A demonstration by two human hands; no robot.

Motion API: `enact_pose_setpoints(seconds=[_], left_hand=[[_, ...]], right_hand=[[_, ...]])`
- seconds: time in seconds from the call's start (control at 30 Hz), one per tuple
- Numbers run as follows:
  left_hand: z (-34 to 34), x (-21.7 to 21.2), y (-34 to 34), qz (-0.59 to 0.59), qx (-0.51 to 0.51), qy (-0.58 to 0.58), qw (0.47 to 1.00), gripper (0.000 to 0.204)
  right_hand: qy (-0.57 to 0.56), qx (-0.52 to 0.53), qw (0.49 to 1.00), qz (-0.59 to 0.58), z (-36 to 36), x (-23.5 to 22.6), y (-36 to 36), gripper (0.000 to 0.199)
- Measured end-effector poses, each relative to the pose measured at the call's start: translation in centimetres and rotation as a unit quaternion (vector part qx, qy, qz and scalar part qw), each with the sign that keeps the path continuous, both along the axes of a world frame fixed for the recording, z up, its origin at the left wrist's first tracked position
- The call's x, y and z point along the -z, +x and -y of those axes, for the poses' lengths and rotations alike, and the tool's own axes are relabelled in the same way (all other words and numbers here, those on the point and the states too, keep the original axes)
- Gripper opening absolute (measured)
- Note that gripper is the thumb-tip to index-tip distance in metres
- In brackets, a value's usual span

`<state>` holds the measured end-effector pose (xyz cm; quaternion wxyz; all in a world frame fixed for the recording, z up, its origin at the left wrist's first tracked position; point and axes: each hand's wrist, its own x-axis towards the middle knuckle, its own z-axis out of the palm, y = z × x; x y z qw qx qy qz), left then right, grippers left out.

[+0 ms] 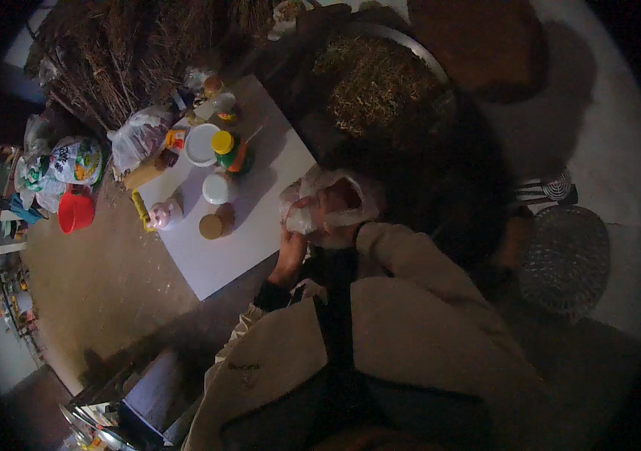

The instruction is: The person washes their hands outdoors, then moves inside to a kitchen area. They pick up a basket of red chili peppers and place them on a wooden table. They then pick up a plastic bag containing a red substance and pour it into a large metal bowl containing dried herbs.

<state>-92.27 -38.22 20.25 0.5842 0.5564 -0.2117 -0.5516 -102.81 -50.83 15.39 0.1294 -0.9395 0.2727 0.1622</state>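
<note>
Both hands grip a plastic bag (331, 197) over a white bench (260, 218).
Left hand (290, 252) and right hand (335, 225) closed on it; jars, bottles on bench, dirt floor (102, 278), red bucket (74, 212).

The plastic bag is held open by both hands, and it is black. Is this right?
Not quite. In the head view both hands, left hand and right hand, do hold the plastic bag open, but it is white and translucent, not black.
</note>
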Motion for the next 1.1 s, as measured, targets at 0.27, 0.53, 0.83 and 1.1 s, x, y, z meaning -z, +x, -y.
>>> enact_pose_setpoints(seconds=[0.27, 0.53, 0.83, 1.1], left_hand=[[-1.0, 1.5, 0.7, -0.103, -0.005, 0.016, 0.995, 0.046], [0.0, -0.2, 1.6, 0.17, -0.012, -0.078, 0.982, 0.047], [1.5, -1.0, 1.0, -0.03, -0.107, -0.006, 0.994, 0.031], [1.6, -2.3, 0.7, -0.02, -0.081, -0.058, 0.995, 0.038]], right_hand=[[0.179, 0.022, 0.976, 0.118, 0.8, -1.1, -0.6, 0.04], [0.508, 0.102, 0.818, 0.248, 3.3, -3.4, -2.1, 0.039], [0.596, 0.273, 0.707, 0.266, 7.1, -2.9, -5.2, 0.039], [0.439, 0.125, 0.852, 0.257, 8.9, 0.9, -7.0, 0.05]])
